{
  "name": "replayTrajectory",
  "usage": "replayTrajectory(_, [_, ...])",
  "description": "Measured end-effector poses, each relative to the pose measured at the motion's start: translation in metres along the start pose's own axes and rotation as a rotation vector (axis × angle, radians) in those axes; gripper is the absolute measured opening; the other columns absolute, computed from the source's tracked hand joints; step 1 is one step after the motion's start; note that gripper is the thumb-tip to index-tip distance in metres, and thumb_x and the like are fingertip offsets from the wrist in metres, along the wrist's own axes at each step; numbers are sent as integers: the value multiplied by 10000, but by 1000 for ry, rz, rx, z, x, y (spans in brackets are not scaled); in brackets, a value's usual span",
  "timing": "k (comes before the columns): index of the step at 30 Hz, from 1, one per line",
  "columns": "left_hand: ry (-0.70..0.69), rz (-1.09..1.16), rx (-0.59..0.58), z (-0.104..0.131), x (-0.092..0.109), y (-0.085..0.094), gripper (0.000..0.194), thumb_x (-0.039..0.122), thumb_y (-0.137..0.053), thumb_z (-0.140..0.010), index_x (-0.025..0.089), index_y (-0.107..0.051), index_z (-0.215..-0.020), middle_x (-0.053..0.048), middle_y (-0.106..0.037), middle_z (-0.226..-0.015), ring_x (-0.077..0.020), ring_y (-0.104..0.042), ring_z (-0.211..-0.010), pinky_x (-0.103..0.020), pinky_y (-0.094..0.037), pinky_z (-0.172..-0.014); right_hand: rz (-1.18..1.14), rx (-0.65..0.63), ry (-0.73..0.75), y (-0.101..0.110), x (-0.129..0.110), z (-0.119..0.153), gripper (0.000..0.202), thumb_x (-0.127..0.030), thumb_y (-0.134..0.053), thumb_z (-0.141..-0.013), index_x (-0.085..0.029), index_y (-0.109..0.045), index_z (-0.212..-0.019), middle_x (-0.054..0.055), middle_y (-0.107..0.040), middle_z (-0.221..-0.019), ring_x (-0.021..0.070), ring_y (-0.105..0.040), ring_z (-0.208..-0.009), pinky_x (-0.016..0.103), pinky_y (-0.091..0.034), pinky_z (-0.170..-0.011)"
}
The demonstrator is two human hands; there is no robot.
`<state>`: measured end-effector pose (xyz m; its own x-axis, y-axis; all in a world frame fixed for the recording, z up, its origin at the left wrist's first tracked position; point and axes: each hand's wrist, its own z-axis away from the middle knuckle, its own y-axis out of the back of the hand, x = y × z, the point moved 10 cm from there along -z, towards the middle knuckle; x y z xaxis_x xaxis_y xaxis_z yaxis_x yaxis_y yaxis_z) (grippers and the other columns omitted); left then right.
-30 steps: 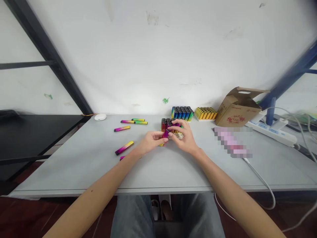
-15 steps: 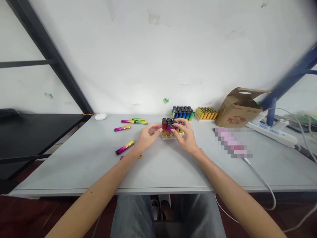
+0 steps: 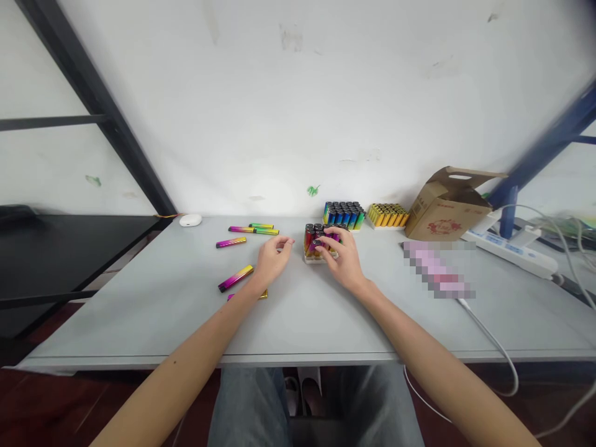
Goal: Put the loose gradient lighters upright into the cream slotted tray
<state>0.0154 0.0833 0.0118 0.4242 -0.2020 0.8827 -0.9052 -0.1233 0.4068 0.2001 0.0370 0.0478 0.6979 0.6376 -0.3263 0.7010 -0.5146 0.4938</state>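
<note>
My right hand [image 3: 345, 257] is at a pale, holed tray [image 3: 315, 261] of upright metallic lighters [image 3: 309, 236]. Its thumb and fingers close around a purple-and-gold lighter [image 3: 316, 246] that leans at the tray's front, and they hide part of the row. To the left of the tray, apart from it, my left hand [image 3: 274, 257] is loosely curled, with nothing visible in it. Purple-to-yellow lighters [image 3: 235, 279] lie flat on the table left of that hand; one lighter [image 3: 263, 295] is partly covered by my left forearm.
Behind stand a tray of blue-green lighters [image 3: 344, 215] and a tray of golden ones [image 3: 389, 215]. A cardboard box [image 3: 442, 211], a blurred-out pink item [image 3: 437, 268] on a white cable and a power strip [image 3: 512, 249] occupy the right. A white earbud case [image 3: 190, 220] lies far left.
My left hand has drawn back leftward from the tray, its fingers coming closer together. My right hand has shifted slightly left along the tray's front, with the lighter at its fingertips.
</note>
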Motion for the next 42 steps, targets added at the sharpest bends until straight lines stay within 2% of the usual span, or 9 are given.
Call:
replayTrajectory(11, [-51,1,-41,1,1,-7,251,397,-555,-831,191,-668,-919,-56,-717,-1013,-199,-657,-921,-299,-516,-744,86,3,-28,-1,-4,-1,206,-314,-556,-910,-233,-707,-1024,100,-589,-1166,259,-528,-1127,465,-444,-991])
replayTrajectory(20, [-143,-184,-36,2,4,-9,205,340,-540,-840,206,-660,-938,-42,-693,-1040,-203,-632,-940,-347,-496,-831,82,-13,3,-6,-5,-3,183,-312,-559,-905,-227,-688,-1003,91,-595,-1190,264,-491,-1176,468,-418,-1025])
replayTrajectory(27, [-229,-363,-9,2,4,-10,180,285,-524,-848,201,-633,-964,-60,-654,-1056,-229,-587,-1027,-396,-450,-946,126,43,5,-4,-4,-1,258,-248,-544,-897,-208,-629,-1137,111,-586,-1191,252,-508,-1151,449,-433,-1009])
replayTrajectory(32, [-242,-376,-41,3,5,-13,212,300,-518,-850,210,-622,-1011,-58,-628,-1081,-215,-591,-958,-377,-472,-884,184,-14,63,-3,-8,-3,274,-197,-518,-882,-220,-659,-1116,108,-579,-1199,259,-499,-1165,447,-439,-998])
replayTrajectory(37, [-201,-363,-42,-11,0,-7,247,333,-515,-844,216,-611,-1039,-62,-603,-1114,-216,-584,-1000,-359,-469,-892,223,-116,92,-3,-9,-5,367,-237,-507,-883,-220,-613,-1235,113,-519,-1326,276,-444,-1249,464,-407,-1039])
replayTrajectory(42, [-165,-602,-70,-29,-3,-4,358,309,-495,-837,193,-569,-1168,-119,-540,-1217,-285,-513,-1144,-413,-406,-994,229,-116,44,7,2,-8,379,-272,-490,-884,-207,-588,-1244,124,-539,-1301,287,-464,-1234,482,-391,-1040])
